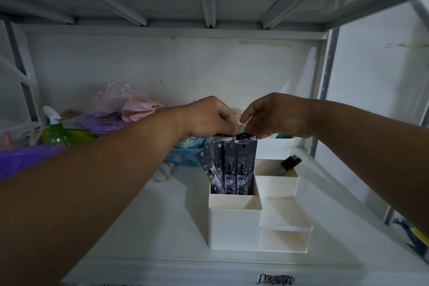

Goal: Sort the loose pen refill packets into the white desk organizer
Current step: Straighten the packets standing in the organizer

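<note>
Both hands [210, 118] [274, 116] pinch refill packets [234, 165] in organizer [234, 225]; print unreadable

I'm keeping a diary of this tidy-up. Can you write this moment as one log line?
step: packets going in | left hand: grips packet tops | right hand: grips packet tops | pen refill packets: upright in back-left compartment | white desk organizer: on shelf

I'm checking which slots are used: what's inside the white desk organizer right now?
The white desk organizer holds upright pen refill packets in its tall left compartment, both hands at their tops. A dark object leans in the back right compartment. The packets' lower ends are hidden by the wall.
</note>
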